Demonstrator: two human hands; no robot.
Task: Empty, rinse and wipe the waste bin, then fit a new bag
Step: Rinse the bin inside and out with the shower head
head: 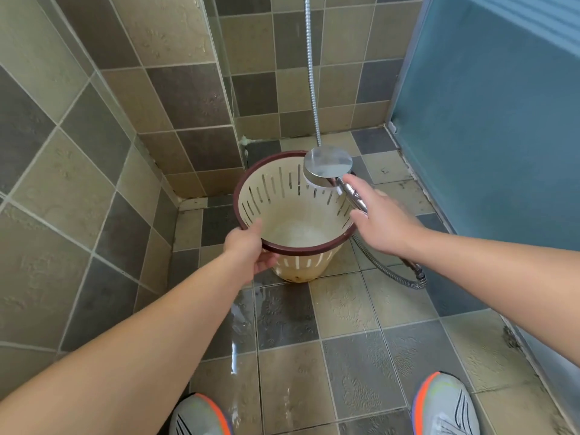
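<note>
1. The waste bin (292, 208) is a cream plastic one with vertical slots round the upper wall and a dark maroon rim. It sits in the corner of a tiled shower area, tipped a bit toward the camera so you look straight down inside. No bag in it, and there's foamy white water pooling at the bottom, plus some brownish staining low on the outside.

2. The left hand (251, 249) grips the near-left part of the rim, thumb over the top edge and fingers curled underneath on the outside.

3. The right hand (381, 222) holds the chrome shower head (328, 166) by its handle, fingers wrapped round it. The round head hangs just over the bin's far-right rim, face turned down into the bin, with water coming out of it.

4. The metal hose (387, 271) loops from the handle down behind the right forearm, touches the floor to the right of the bin, and another stretch of it runs up the back wall.

5. The tiled floor (345, 309) is wet in front of the bin, shiny streak running toward the camera.

6. A blue frosted panel (489, 136) stands on the right, and two grey sneakers with orange trim (445, 406) poke in at the bottom edge.
</note>
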